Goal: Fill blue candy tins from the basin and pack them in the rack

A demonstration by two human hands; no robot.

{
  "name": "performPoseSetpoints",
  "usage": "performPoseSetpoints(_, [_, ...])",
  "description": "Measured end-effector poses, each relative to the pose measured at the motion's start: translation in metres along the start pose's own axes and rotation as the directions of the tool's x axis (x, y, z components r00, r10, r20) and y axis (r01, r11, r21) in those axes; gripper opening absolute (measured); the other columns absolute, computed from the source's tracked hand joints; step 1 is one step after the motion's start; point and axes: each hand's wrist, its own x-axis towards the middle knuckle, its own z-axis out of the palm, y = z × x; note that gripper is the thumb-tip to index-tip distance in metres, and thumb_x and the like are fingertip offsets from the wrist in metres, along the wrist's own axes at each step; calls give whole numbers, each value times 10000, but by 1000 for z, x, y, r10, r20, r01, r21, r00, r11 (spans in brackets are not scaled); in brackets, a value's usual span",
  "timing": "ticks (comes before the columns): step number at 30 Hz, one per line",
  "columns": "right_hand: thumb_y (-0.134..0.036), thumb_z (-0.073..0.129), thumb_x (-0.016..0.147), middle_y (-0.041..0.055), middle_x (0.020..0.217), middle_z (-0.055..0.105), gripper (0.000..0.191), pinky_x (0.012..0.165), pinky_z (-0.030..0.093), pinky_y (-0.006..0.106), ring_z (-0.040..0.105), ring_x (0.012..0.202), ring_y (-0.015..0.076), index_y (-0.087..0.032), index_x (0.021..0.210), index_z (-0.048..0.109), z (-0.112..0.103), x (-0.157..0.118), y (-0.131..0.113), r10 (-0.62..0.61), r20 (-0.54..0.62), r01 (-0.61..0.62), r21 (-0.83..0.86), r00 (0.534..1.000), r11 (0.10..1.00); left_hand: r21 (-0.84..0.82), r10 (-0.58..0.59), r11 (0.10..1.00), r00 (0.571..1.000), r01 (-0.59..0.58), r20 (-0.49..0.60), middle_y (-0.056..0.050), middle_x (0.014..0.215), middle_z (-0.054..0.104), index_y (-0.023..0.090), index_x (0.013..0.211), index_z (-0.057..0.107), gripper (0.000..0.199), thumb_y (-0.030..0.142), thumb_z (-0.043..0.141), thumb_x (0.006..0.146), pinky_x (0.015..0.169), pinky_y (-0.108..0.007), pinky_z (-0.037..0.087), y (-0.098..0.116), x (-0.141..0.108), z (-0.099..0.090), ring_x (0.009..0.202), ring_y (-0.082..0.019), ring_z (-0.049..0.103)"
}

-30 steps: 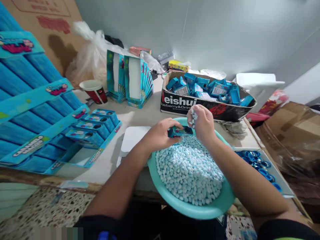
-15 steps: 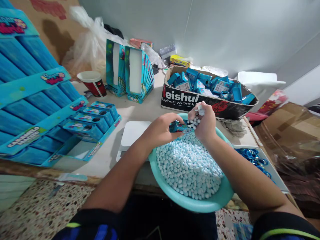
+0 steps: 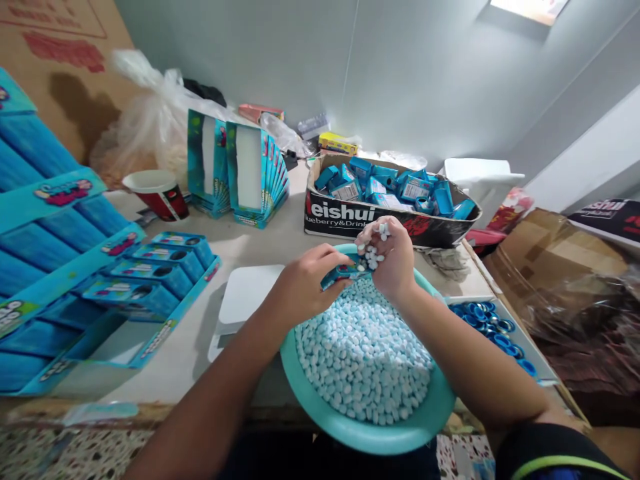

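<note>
My left hand (image 3: 313, 283) grips a small blue candy box (image 3: 343, 272) over the far left part of a teal basin (image 3: 367, 437). Small pale blue and white candies (image 3: 367, 360) fill much of that basin. Beside the box, my right hand (image 3: 393, 260) is cupped around a handful of the same candies (image 3: 373, 259), tipped toward the box's end. Candies lie at the box's opening, between the two hands. My left fingers hide part of the box.
A cardboard carton (image 3: 345, 217) of loose blue boxes stands behind the basin. Left lie a white scale (image 3: 250, 297), display trays of boxes (image 3: 175, 327), folded display cartons (image 3: 250, 167) and a paper cup (image 3: 157, 193). Blue ring-shaped caps (image 3: 493, 327) fill a tray at right.
The candies in my right hand have become fewer, and the hand has opened a little toward the box. The view has shifted, so the whole scene sits lower and further left.
</note>
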Motion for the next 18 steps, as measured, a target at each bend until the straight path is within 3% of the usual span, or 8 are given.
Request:
performPoseSetpoints(6, [-425, 591, 810, -31, 666, 588, 209, 547, 426, 264, 527, 580, 127, -238, 739, 528, -2, 1, 7, 22, -14, -22, -13, 1000, 1000, -26, 0, 1000, 1000, 1, 6, -57, 1113, 715, 234, 1213, 643, 302, 277, 697, 920, 850, -346, 571, -2, 1, 2, 1008, -214, 699])
performPoseSetpoints(18, [-475, 581, 840, -26, 630, 547, 275, 552, 459, 284, 520, 544, 136, -244, 715, 501, -6, 5, 10, 65, 73, -60, -60, 995, 996, -111, -109, 988, 994, 110, 12, -46, 1097, 729, 241, 1120, 665, 269, 311, 743, 872, 808, -339, 590, -8, 2, 2, 1005, -217, 705])
